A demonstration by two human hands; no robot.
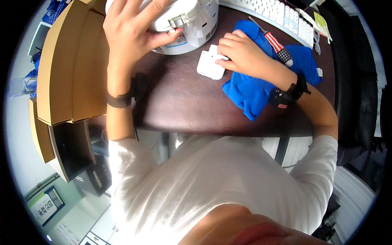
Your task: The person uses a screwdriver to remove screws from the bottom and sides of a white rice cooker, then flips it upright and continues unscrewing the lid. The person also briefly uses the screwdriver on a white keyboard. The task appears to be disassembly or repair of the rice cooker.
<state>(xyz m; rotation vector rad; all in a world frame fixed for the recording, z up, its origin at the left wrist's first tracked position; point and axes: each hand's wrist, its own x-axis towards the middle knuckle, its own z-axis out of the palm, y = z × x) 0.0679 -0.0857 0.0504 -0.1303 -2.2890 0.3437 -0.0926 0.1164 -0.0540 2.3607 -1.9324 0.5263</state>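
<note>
Currently, rounded white container (204,30) w/ lid latch (179,20) is gripped by L hand (136,24); small white piece (209,68), flat, squarish, is held at edge by R hand (241,55), near blue cloth (249,94) on brown desk (179,100).

2 white items are on the bench (175,110). The container (203,30) is rounded, with its lid in place, 1 latch facing the near side and a blue-marked label on its wall; the view cuts off its top. The flat unit (209,66), smaller and round-cornered, sits just beside the container, partly covered.
</note>
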